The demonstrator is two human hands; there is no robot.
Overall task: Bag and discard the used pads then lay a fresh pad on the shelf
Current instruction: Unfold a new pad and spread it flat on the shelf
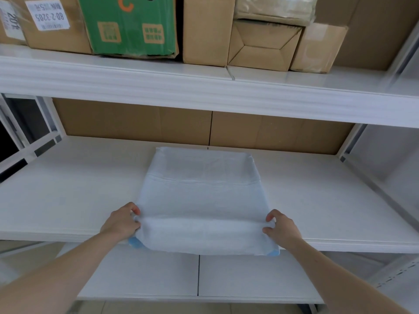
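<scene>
Pale blue, part-folded absorbent pad [204, 200]: centre of frame, lying on the white metal middle shelf [68, 189], its near edge overhanging the shelf front. Left hand [123, 222] pinches the near-left fold; right hand [281, 227] pinches the near-right fold. Darker blue backing shows only at the two lower corners. Brown cardboard boxes [208, 30] and a green printed carton [131, 26] on the upper shelf are cut off by the top edge; the label text is hard to read.

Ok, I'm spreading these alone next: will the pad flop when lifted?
Likely floppy: the pad droops over the shelf edge and bunches where the left hand and right hand pinch it. Probably light, thin sheet.
</scene>
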